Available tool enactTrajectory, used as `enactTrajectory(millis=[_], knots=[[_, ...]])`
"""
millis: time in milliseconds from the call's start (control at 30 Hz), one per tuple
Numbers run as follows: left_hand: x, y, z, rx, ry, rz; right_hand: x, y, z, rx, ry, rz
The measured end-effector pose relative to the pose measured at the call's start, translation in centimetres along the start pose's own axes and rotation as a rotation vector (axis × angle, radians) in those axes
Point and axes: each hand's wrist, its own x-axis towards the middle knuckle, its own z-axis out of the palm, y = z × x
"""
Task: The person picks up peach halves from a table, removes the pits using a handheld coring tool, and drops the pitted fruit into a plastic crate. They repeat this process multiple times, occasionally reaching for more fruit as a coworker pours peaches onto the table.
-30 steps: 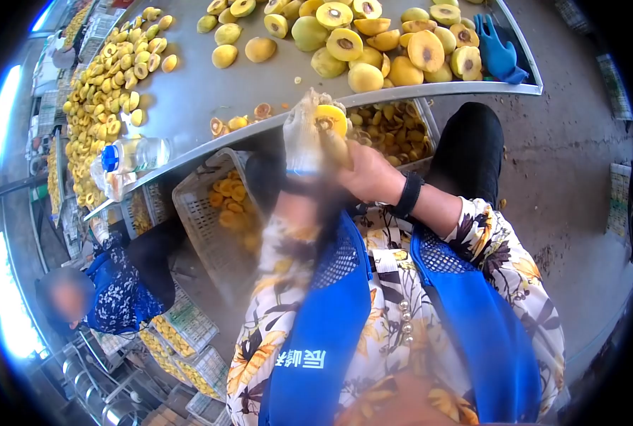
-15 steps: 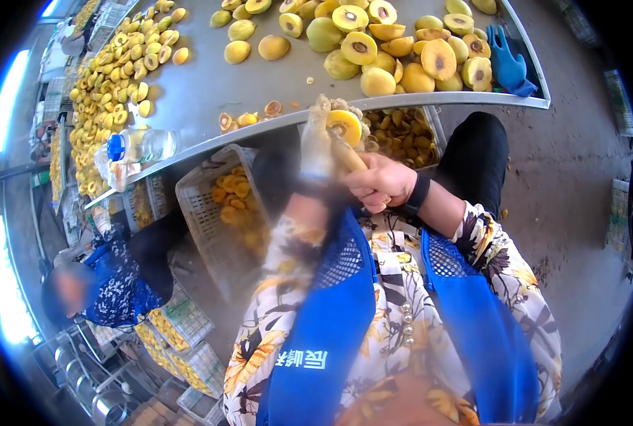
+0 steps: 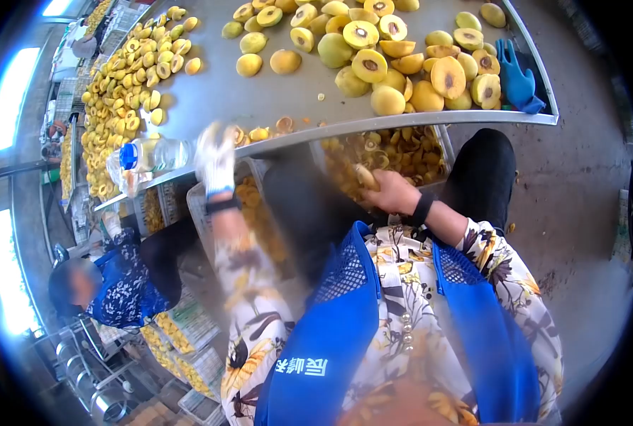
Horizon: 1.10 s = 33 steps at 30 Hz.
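Observation:
My left hand, in a whitish glove with a dark band at the wrist, is over the table's near edge, close to a clear plastic bottle with a blue cap. Motion smears its fingers, so whether it holds anything cannot be made out. My bare right hand is closed around a tool with a pale wooden handle; the working end does not show clearly. Below that hand's far side, a crate of yellow fruit pieces stands under the table edge. Halved yellow peaches, several with pits showing, lie on the metal table.
A blue glove lies at the table's right corner. Many cut peach halves cover the left side. Another crate with peach pieces stands by my left leg. A co-worker sits at the left.
My left hand has moved left from my right hand to the table edge near the bottle. The peach half it held is no longer visible. My right hand still grips the tool, slightly lower.

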Motion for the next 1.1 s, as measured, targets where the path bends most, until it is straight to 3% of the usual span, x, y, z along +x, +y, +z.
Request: enactTrajectory(millis=[67,100,167,200,233,300,333,367,433,500,600,667,700,733,800,900,933,1000,1100], knots=[[4.5,5.1,2.9,-0.028,0.059,0.183,0.1,-0.2,0.3,-0.148,0.066,-0.115],[7.0,6.5,5.7,-0.024,0.122,0.246,0.1,-0.1,0.2,-0.176,0.049,-0.055],[10.3,9.9,9.6,0.06,0.084,0.325,-0.3,0.9,0.4,-0.131,0.111,-0.076],[12.0,10.0,12.5,0.117,-0.089,0.355,-0.6,0.9,-0.1,-0.161,0.095,-0.025],[12.3,11.4,13.1,0.106,-0.381,0.286,-0.9,0.7,-0.8,-0.145,0.094,-0.007],[10.4,12.8,13.7,0.234,-0.277,0.235,-2.3,-0.4,-2.3,-0.108,0.078,0.031],[10.4,13.5,13.3,0.187,-0.357,0.154,-2.8,-1.2,-2.5,-0.055,0.182,0.006],[9.8,13.8,12.7,0.132,-0.352,0.194,-2.9,-0.9,-2.6,-0.045,0.251,-0.012],[7.5,14.0,9.7,-0.644,-0.6,-0.042,-2.5,-0.3,-2.8,-0.019,0.377,-0.054],[4.6,14.1,5.5,-0.972,-0.774,-0.32,-1.3,-0.2,-3.2,0.042,0.479,0.018],[1.8,11.4,6.0,-1.374,-1.003,-0.461,0.2,-2.5,-3.8,0.154,0.562,-0.188],[-0.5,11.4,5.1,-1.422,-1.13,-0.524,1.2,-3.5,-3.6,0.161,0.577,-0.382],[-1.7,11.4,4.7,-1.441,-1.193,-0.557,1.5,-3.9,-3.4,0.171,0.512,-0.383],[-2.3,8.7,8.5,-1.46,-1.185,-0.496,1.8,-4.3,-3.1,0.182,0.45,-0.384],[-4.5,14.1,2.1,-1.225,-1.118,-0.483,1.9,-4.9,-2.8,0.179,0.423,-0.393],[-7.7,14.5,1.9,-1.668,-0.841,-0.413,2.4,-4.0,-2.7,0.29,0.454,-0.321],[-8.8,14.0,2.9,-1.757,-0.859,-0.389,2.7,-3.5,-2.5,0.374,0.446,-0.31],[-11.0,12.5,7.6,-1.296,-0.492,-0.079,3.1,-2.6,-2.1,0.534,0.419,-0.283],[-11.0,12.7,7.1,-1.179,-0.442,-0.232,2.8,-2.0,-0.6,0.081,0.624,-0.287]])
